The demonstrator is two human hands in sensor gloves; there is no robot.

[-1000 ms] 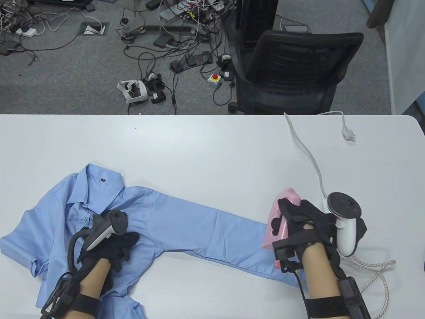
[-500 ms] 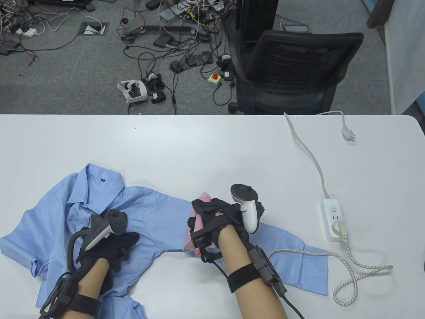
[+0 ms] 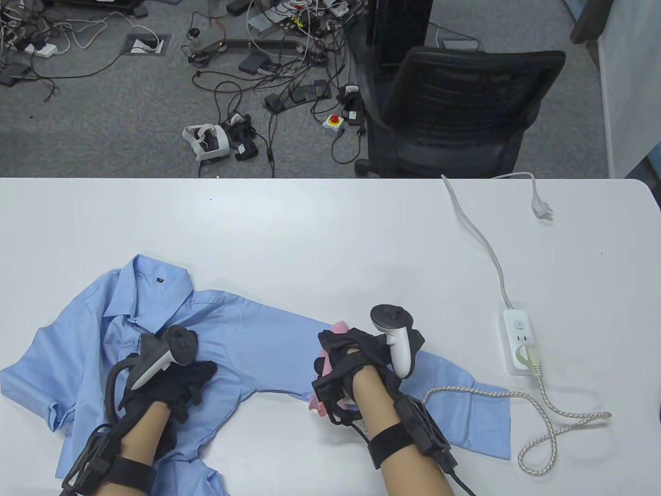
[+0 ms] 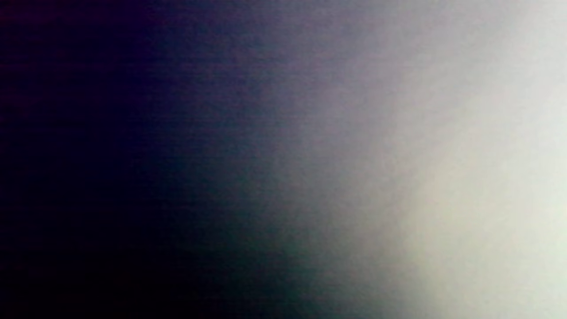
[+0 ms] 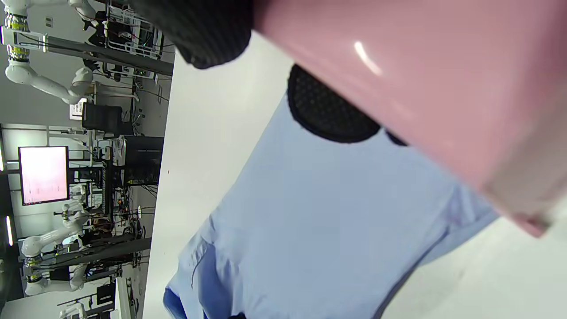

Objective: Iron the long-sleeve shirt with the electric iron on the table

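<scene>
The right hand (image 3: 356, 356) has its grip wrapped around the handle of the pink iron (image 3: 330, 361), fingers curled tight under it. In the right wrist view the black fingertips (image 5: 330, 110) peek out from beneath the pink body of the iron. The iron sits on the long sleeve (image 3: 320, 351) of the blue shirt (image 3: 227, 330), about halfway along it.

The left hand (image 3: 181, 382) lies on the chest of the shirt, near the collar. Its fingers look spread and flat, pressing the cloth down, but the tracker hides part of them and the left wrist view is only a dark blur, so this is my best guess.

The shirt lies on the white surface (image 3: 330, 232), with the sleeve stretched out to the right. It is soft, thin and light, so it will slide and bunch up if nothing pins it. A flat hand on the body is a good way to hold it.

The iron is hard and smooth and looks fairly heavy. Its bottom may be hot, so only the handle is safe to hold. Its braided cord (image 3: 542, 408) runs to the power strip (image 3: 519, 336) and could drag on the cuff.
</scene>
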